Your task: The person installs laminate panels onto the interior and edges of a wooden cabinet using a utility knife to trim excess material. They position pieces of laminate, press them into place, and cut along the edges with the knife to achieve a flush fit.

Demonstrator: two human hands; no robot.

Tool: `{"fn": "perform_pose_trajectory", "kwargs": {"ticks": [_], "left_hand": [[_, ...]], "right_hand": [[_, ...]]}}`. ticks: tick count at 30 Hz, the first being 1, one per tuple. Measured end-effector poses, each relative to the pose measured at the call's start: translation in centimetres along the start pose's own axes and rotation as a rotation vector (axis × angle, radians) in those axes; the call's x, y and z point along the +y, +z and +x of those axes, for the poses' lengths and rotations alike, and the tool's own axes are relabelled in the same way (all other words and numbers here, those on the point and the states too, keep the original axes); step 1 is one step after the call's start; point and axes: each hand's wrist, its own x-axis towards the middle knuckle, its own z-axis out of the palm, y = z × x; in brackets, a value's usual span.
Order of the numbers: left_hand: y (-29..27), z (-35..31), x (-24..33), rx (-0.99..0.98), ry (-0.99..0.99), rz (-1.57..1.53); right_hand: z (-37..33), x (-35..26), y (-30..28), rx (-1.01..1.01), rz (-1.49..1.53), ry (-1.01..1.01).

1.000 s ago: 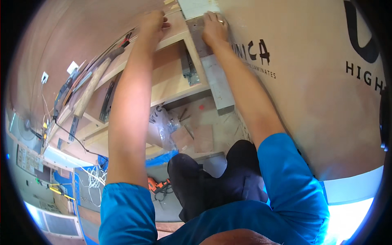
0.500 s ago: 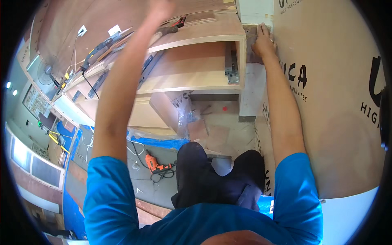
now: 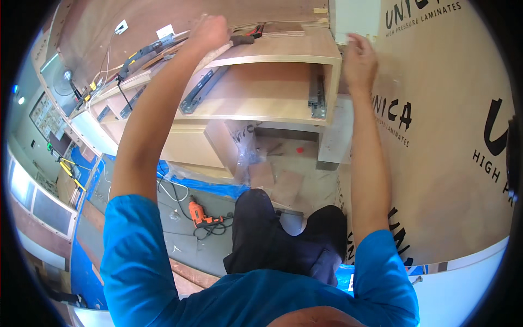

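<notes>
Both my arms reach up to an open wooden cabinet box (image 3: 272, 90). My left hand (image 3: 210, 30) rests curled on the cabinet's top board, right beside a dark-handled tool (image 3: 244, 39); I cannot tell whether it grips it. My right hand (image 3: 359, 54) hovers with fingers apart and nothing in it at the cabinet's upper right corner. It is next to a white panel (image 3: 357, 19) and the edge of a large paper-covered laminate sheet (image 3: 447, 152). Metal drawer slides (image 3: 317, 92) line the box's inner walls.
An orange power drill (image 3: 201, 213) with its cable lies on the floor beside blue sheeting (image 3: 196, 182). Board offcuts (image 3: 275, 180) and clear plastic wrap lie under the cabinet. More tools and cables sit along the counter (image 3: 136, 57) to the left. My dark trouser legs (image 3: 283, 234) are below.
My right hand has come off the panel edge it pressed and now hangs open just beside it. My left hand has stayed on the cabinet top. The view has pulled back and tilted.
</notes>
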Motion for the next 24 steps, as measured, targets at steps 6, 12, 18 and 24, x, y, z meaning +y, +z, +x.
{"fn": "perform_pose_trajectory", "kwargs": {"ticks": [6, 12, 18, 24], "left_hand": [[5.5, 9.0, 5.1, -0.118, 0.060, -0.313], [7.8, 12.5, 7.5, -0.310, 0.196, -0.082], [7.1, 11.8, 5.7, -0.203, 0.021, -0.150], [6.9, 10.8, 5.4, -0.317, 0.197, -0.342]], "right_hand": [[-5.6, -2.9, 2.1, -0.329, -0.578, -0.295], [-5.6, -2.3, 2.0, -0.263, -0.501, -0.293], [-5.6, -2.6, 2.1, -0.321, -0.459, -0.273], [-5.8, -3.3, 1.8, -0.270, -0.456, -0.236]]}}
